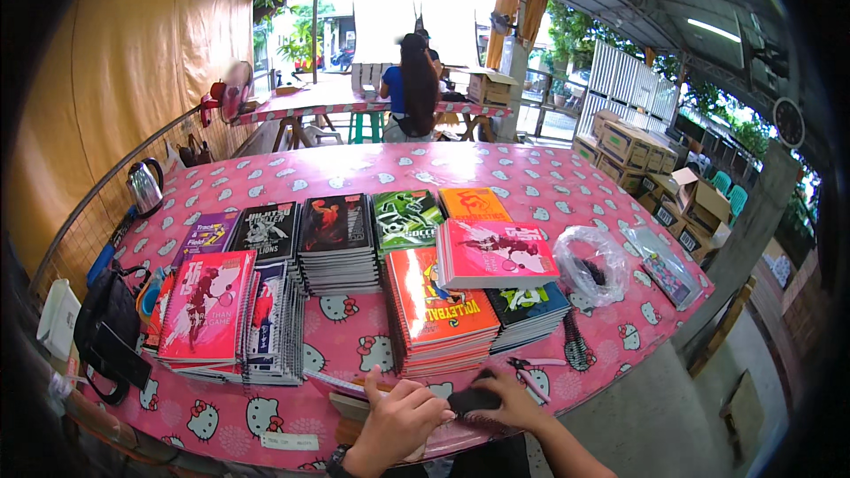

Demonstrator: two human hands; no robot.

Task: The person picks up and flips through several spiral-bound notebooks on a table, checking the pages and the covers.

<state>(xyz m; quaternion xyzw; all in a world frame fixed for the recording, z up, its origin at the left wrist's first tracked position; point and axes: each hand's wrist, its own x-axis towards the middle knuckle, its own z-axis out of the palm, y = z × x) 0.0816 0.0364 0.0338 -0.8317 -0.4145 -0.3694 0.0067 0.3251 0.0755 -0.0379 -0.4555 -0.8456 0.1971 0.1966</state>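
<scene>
At the table's near edge, my left hand (403,416) is closed over a thin, pale and brown flat piece (351,407), mostly hidden under the fingers. Just to its right, my right hand (513,403) curls around a small black object (475,400) whose kind I cannot make out. Pink-handled pliers (535,379) lie beside the right hand. Beyond the hands stands a stack of orange spiral notebooks (443,301). Pink notebooks (496,252) lie across the stacks behind it.
More spiral notebook stacks (339,243) cover the middle, with pink-topped ones (208,305) at left. A black bag (111,327) and a kettle (144,186) sit at the left edge. Clear plastic bags (595,265) and a black coil (579,345) lie right. A person (414,84) sits beyond.
</scene>
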